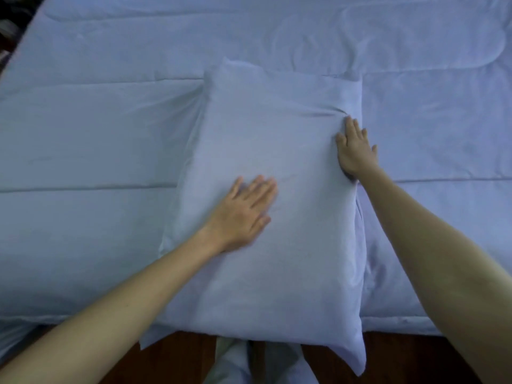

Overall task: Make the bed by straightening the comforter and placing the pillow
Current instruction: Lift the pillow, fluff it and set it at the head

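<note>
The pillow (266,195) lay on the comforter (83,139) at frame centre, its long axis running from the lower edge toward the upper frame, its near end overhanging the bed edge. The left hand (241,214) rested flat on its middle, fingers (257,187) spread, gripping nothing; the right hand (356,151) pressed open-palmed against its right side. Open comforter lay beyond, toward the upper frame, giving room to push.

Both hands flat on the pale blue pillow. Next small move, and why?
Probably slide the pale blue fabric pillow further onto the bed: its near end overhangs the pale blue quilted comforter above the dark wooden floor. The left hand rests flat on top and the right hand presses its right edge, so both can push.
</note>
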